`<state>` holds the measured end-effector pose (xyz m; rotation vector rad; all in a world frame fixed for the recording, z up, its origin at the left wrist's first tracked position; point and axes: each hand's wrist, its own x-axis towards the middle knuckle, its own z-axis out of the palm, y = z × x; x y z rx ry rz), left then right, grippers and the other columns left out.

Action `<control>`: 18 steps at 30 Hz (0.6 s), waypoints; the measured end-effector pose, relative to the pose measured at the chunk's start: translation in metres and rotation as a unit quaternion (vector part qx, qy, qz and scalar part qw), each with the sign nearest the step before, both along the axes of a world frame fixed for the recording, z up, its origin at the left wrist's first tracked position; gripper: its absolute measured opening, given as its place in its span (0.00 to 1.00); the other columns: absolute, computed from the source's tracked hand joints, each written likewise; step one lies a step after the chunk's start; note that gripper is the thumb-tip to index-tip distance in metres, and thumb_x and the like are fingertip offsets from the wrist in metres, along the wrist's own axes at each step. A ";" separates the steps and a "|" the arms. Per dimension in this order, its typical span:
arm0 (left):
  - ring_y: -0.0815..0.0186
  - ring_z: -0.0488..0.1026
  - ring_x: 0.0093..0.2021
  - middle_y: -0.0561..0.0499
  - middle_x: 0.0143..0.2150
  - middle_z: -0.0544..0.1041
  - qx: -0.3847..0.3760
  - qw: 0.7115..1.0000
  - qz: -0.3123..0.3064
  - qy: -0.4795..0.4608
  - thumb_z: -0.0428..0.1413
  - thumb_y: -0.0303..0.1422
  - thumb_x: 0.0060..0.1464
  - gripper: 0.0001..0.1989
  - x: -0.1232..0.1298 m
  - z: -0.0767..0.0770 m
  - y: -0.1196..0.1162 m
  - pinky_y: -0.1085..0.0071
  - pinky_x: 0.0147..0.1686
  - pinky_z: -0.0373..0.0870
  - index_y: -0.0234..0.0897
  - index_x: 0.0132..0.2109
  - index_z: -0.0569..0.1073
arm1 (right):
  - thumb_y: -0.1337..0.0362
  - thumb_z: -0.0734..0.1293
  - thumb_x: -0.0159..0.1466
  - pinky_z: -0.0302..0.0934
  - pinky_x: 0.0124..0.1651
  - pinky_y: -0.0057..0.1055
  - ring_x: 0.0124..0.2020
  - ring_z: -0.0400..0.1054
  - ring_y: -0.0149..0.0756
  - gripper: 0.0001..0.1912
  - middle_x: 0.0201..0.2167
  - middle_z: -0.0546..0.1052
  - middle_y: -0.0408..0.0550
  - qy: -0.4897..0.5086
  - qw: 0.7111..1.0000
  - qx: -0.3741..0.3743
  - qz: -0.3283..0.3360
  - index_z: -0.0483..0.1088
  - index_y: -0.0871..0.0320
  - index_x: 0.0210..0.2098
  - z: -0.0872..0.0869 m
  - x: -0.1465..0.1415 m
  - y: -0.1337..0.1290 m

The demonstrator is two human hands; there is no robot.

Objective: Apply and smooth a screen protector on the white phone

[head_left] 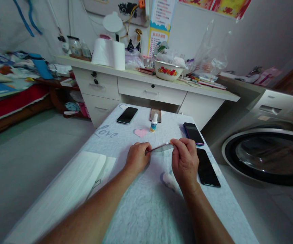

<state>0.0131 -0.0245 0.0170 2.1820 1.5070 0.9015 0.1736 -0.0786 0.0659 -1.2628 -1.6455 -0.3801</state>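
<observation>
Between my two hands a thin, phone-sized panel point(161, 147) with a shiny rim is held up, seen almost edge-on. I cannot make out whether it is a phone or a cover. My left hand point(137, 156) pinches its left end, and my right hand point(186, 159) grips its right end between thumb and fingers. A small white spray bottle point(154, 123) with a blue and yellow label stands just beyond it. To the right of my right hand lies a black phone point(207, 168), with another phone point(193, 134) behind it.
A phone point(127, 115) lies at the table's far left, a brownish phone-like object point(157, 116) behind the bottle. White paper point(81, 184) covers the left side of the tablecloth point(141, 213). Beyond stands a cluttered white desk point(105, 83); a washing machine point(271, 112) is at right.
</observation>
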 end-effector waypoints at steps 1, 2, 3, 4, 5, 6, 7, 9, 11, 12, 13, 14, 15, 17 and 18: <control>0.63 0.72 0.34 0.52 0.30 0.76 -0.001 1.000 -0.007 0.007 0.56 0.22 0.45 0.07 0.000 0.002 -0.001 0.69 0.34 0.64 0.40 0.31 0.73 | 0.72 0.59 0.64 0.64 0.42 0.33 0.39 0.66 0.35 0.12 0.37 0.67 0.48 0.000 1.000 0.000 0.005 0.71 0.56 0.43 0.000 -0.001 0.000; 0.62 0.72 0.35 0.52 0.30 0.77 -0.001 1.000 -0.014 0.012 0.56 0.22 0.45 0.07 0.000 0.003 -0.002 0.68 0.35 0.64 0.40 0.31 0.73 | 0.72 0.59 0.64 0.65 0.42 0.33 0.39 0.66 0.35 0.12 0.37 0.67 0.48 0.000 1.000 0.001 0.008 0.71 0.56 0.43 0.000 -0.002 0.000; 0.62 0.72 0.36 0.51 0.31 0.77 -0.001 1.000 -0.020 0.015 0.56 0.22 0.45 0.08 0.000 0.005 -0.003 0.68 0.36 0.64 0.40 0.31 0.73 | 0.72 0.59 0.64 0.65 0.42 0.33 0.39 0.66 0.35 0.12 0.37 0.67 0.48 0.000 1.000 0.001 0.012 0.71 0.56 0.43 0.000 -0.003 0.000; 0.61 0.72 0.37 0.51 0.33 0.77 0.002 1.000 -0.026 0.014 0.56 0.22 0.45 0.08 0.000 0.006 -0.005 0.67 0.37 0.65 0.40 0.32 0.73 | 0.72 0.59 0.64 0.65 0.42 0.33 0.39 0.66 0.35 0.12 0.37 0.67 0.48 0.000 1.000 0.002 0.017 0.71 0.56 0.43 0.000 -0.003 0.000; 0.61 0.72 0.38 0.51 0.34 0.77 0.007 0.999 -0.031 0.009 0.57 0.23 0.45 0.08 0.000 0.008 -0.007 0.66 0.38 0.65 0.40 0.34 0.73 | 0.72 0.59 0.64 0.65 0.42 0.33 0.39 0.66 0.35 0.12 0.37 0.67 0.48 0.001 1.000 0.001 0.022 0.71 0.56 0.43 -0.001 -0.004 -0.001; 0.60 0.72 0.39 0.50 0.36 0.78 0.014 0.999 -0.038 -0.001 0.57 0.23 0.45 0.09 0.001 0.010 -0.008 0.65 0.40 0.65 0.40 0.35 0.73 | 0.72 0.59 0.64 0.65 0.42 0.34 0.39 0.66 0.35 0.12 0.37 0.67 0.48 0.001 1.000 0.001 0.026 0.71 0.56 0.43 -0.001 -0.004 -0.001; 0.60 0.71 0.41 0.50 0.37 0.77 0.022 0.999 -0.047 -0.014 0.58 0.24 0.45 0.10 0.001 0.012 -0.010 0.64 0.41 0.65 0.41 0.37 0.73 | 0.72 0.59 0.64 0.65 0.42 0.34 0.39 0.66 0.35 0.12 0.37 0.67 0.48 0.001 1.000 0.001 0.029 0.71 0.56 0.44 -0.001 -0.004 -0.001; 0.59 0.71 0.43 0.50 0.40 0.77 0.042 0.995 -0.070 -0.048 0.59 0.26 0.45 0.13 0.002 0.016 -0.015 0.63 0.43 0.66 0.41 0.41 0.72 | 0.72 0.59 0.64 0.65 0.43 0.34 0.39 0.66 0.35 0.13 0.37 0.67 0.48 0.000 0.999 -0.003 0.034 0.71 0.56 0.44 -0.002 -0.005 -0.002; 0.59 0.70 0.45 0.49 0.41 0.76 0.066 0.991 -0.092 -0.077 0.59 0.27 0.46 0.14 0.002 0.021 -0.019 0.62 0.46 0.66 0.40 0.43 0.71 | 0.72 0.59 0.64 0.65 0.43 0.34 0.39 0.66 0.35 0.13 0.37 0.67 0.48 -0.001 0.999 -0.005 0.037 0.71 0.55 0.44 -0.002 -0.005 -0.002; 0.59 0.69 0.45 0.48 0.41 0.76 0.083 0.987 -0.100 -0.091 0.59 0.28 0.47 0.15 0.001 0.024 -0.022 0.62 0.46 0.66 0.39 0.44 0.71 | 0.72 0.59 0.64 0.65 0.43 0.35 0.39 0.66 0.35 0.13 0.37 0.67 0.48 -0.001 0.999 -0.005 0.038 0.71 0.55 0.44 -0.002 -0.005 -0.003; 0.59 0.69 0.45 0.48 0.42 0.75 0.098 0.985 -0.104 -0.101 0.59 0.28 0.48 0.14 0.001 0.027 -0.024 0.62 0.47 0.66 0.39 0.44 0.70 | 0.72 0.59 0.64 0.65 0.43 0.35 0.40 0.66 0.35 0.14 0.38 0.67 0.48 0.000 0.999 -0.006 0.039 0.70 0.55 0.45 -0.002 -0.006 -0.003; 0.60 0.69 0.45 0.47 0.43 0.75 0.116 0.982 -0.102 -0.112 0.59 0.29 0.49 0.14 0.000 0.029 -0.026 0.62 0.47 0.66 0.38 0.45 0.71 | 0.72 0.59 0.64 0.65 0.43 0.35 0.40 0.66 0.35 0.14 0.38 0.67 0.48 0.000 0.999 -0.008 0.039 0.70 0.55 0.45 -0.002 -0.006 -0.003; 0.60 0.69 0.45 0.47 0.43 0.75 0.134 0.979 -0.097 -0.122 0.59 0.29 0.50 0.13 0.000 0.031 -0.027 0.62 0.47 0.66 0.38 0.45 0.71 | 0.72 0.59 0.64 0.65 0.43 0.35 0.40 0.66 0.35 0.14 0.38 0.67 0.48 0.000 0.999 -0.010 0.038 0.70 0.55 0.45 -0.003 -0.006 -0.003; 0.61 0.69 0.45 0.47 0.42 0.75 0.164 0.973 -0.085 -0.136 0.57 0.30 0.53 0.10 -0.001 0.033 -0.030 0.63 0.47 0.67 0.38 0.44 0.72 | 0.72 0.59 0.64 0.65 0.44 0.35 0.40 0.66 0.35 0.14 0.38 0.67 0.48 -0.001 0.999 -0.013 0.039 0.70 0.55 0.45 -0.003 -0.006 -0.003; 0.62 0.69 0.45 0.48 0.41 0.75 0.176 0.971 -0.080 -0.142 0.57 0.30 0.54 0.08 -0.002 0.034 -0.031 0.64 0.46 0.67 0.38 0.43 0.72 | 0.72 0.59 0.64 0.65 0.44 0.35 0.40 0.66 0.35 0.14 0.38 0.67 0.48 -0.001 0.999 -0.014 0.040 0.70 0.56 0.45 -0.003 -0.006 -0.003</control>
